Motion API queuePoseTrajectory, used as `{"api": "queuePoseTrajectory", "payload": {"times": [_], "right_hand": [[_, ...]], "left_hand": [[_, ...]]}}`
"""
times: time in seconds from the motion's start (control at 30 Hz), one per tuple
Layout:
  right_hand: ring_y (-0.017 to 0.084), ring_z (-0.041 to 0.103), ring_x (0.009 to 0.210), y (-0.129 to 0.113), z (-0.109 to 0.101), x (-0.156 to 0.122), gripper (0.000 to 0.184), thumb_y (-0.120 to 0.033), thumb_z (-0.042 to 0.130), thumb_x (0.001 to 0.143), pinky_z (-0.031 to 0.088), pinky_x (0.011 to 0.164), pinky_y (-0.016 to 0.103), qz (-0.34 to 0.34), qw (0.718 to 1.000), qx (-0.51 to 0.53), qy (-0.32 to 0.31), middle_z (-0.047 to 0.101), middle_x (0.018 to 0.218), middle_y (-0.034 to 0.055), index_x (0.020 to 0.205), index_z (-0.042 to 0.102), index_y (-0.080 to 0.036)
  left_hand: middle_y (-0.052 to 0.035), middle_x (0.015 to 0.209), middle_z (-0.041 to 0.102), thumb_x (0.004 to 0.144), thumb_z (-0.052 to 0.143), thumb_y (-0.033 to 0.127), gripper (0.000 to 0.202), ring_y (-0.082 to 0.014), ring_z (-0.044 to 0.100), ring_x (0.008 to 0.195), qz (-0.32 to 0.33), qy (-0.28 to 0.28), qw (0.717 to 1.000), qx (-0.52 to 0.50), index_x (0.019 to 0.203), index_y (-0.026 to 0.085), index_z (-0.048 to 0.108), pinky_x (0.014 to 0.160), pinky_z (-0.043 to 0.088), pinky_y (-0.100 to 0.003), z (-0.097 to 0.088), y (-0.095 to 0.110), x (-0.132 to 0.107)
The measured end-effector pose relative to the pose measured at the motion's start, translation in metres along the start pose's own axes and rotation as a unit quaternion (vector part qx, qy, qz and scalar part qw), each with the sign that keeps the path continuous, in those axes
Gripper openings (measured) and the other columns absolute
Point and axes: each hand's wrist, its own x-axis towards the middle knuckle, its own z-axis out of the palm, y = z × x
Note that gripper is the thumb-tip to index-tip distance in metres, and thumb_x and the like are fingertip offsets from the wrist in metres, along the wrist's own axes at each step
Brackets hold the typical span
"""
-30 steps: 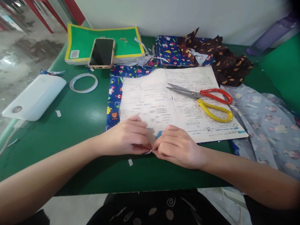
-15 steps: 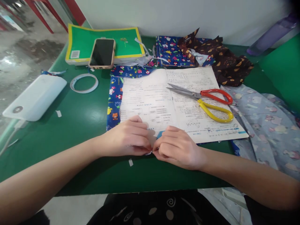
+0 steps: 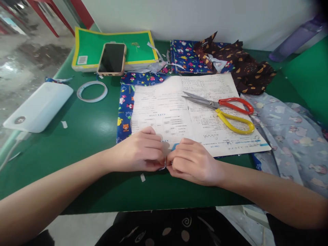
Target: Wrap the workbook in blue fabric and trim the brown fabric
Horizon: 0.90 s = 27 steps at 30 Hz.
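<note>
An open book [image 3: 164, 102] with printed pages lies on a green table, and dark blue patterned cloth [image 3: 124, 116] wraps its left and upper-left edges. At the book's lower edge, near the spine, my left hand [image 3: 143, 150] is closed in a pinch. My right hand [image 3: 194, 160] pinches right beside it, the fingertips nearly touching. A small whitish piece [image 3: 162, 167] shows between the fingertips; whether it is tape, paper or cloth I cannot tell. Across the right page rest scissors [image 3: 217, 106] with one red and one yellow handle, apart from both hands.
A tape roll [image 3: 92, 91] and a white power bank [image 3: 38, 106] with a cable lie left. Behind are a phone [image 3: 112, 58] on a green book [image 3: 138, 48], blue patterned cloth [image 3: 183, 56], and brown cloth [image 3: 246, 68]. Grey patterned cloth [image 3: 294, 136] spreads right; a purple bottle [image 3: 297, 39] leans beyond.
My fingertips have shifted very slightly at the book's lower edge, with a small gap now between the two pinches. The book and scissors look nearly unmoved.
</note>
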Motion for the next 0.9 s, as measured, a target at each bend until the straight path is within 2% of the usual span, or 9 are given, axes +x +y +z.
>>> {"api": "queuePoseTrajectory", "payload": {"times": [0.3, 0.9], "right_hand": [[0.008, 0.054, 0.064, 0.0002, 0.0001, -0.0011, 0.026, -0.010, 0.054, 0.085, 0.036, 0.059, 0.025, 0.000, 1.000, -0.005, -0.014, 0.067, 0.073, -0.0029, 0.061, 0.048, -0.018], [0.008, 0.050, 0.059, 0.0003, -0.0012, -0.0011, 0.024, -0.012, 0.053, 0.085, 0.036, 0.058, 0.026, -0.012, 0.999, -0.015, -0.038, 0.065, 0.069, -0.0034, 0.062, 0.053, -0.017]], "left_hand": [[0.0024, 0.068, 0.062, 0.083, 0.061, 0.018, 0.006, -0.0116, 0.051, 0.064, 0.006, 0.004, 1.000, 0.002, 0.079, 0.021, 0.059, 0.070, 0.038, -0.030, -0.0010, 0.0013, 0.0023], [0.0034, 0.065, 0.057, 0.082, 0.058, 0.015, 0.010, -0.0110, 0.048, 0.063, 0.004, -0.011, 1.000, 0.024, 0.075, 0.021, 0.057, 0.071, 0.037, -0.030, -0.0061, 0.0025, 0.0017]]}}
